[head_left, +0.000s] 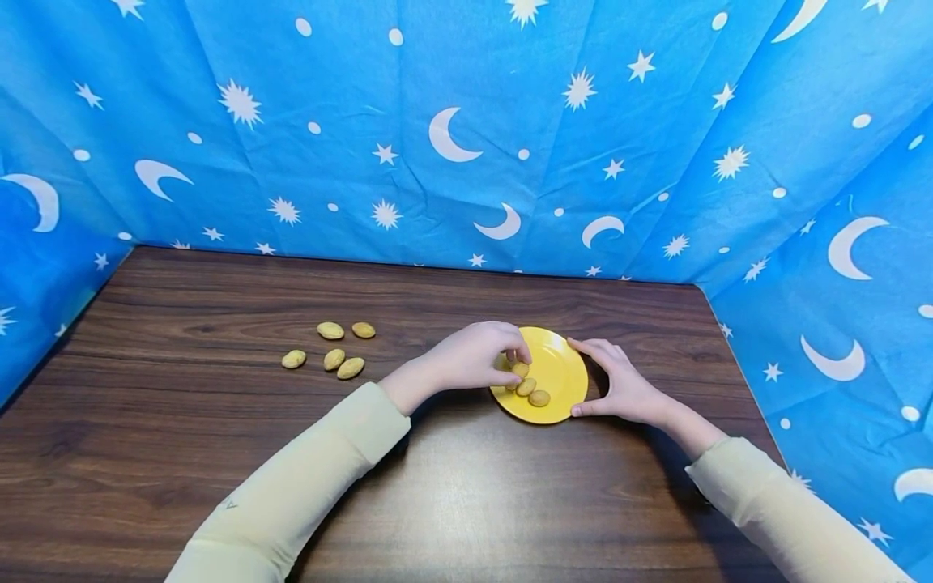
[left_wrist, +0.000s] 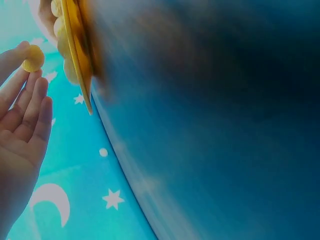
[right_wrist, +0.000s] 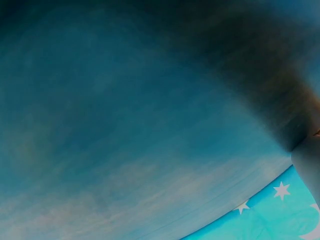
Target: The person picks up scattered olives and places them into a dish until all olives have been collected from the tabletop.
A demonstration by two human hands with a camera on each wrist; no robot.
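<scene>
Over the left side of a yellow plate (head_left: 557, 364) is my left hand (head_left: 477, 356). In the left wrist view its thumb and a fingertip pinch a small yellow oval nut (left_wrist: 33, 58), apart from the plate. Several similar yellow-brown nuts (head_left: 539, 397) lie on the plate, some partly hidden by the fingers. With thumb at the near rim and fingers at the far rim, my right hand (head_left: 619, 385) holds the plate's right side. The right wrist view catches only an edge of that hand.
Several more nuts (head_left: 351, 368) lie loose in a group on the dark wooden table (head_left: 182, 421), left of the plate. A blue cloth (head_left: 350, 81) with white moons and stars hangs along the table's back and sides.
</scene>
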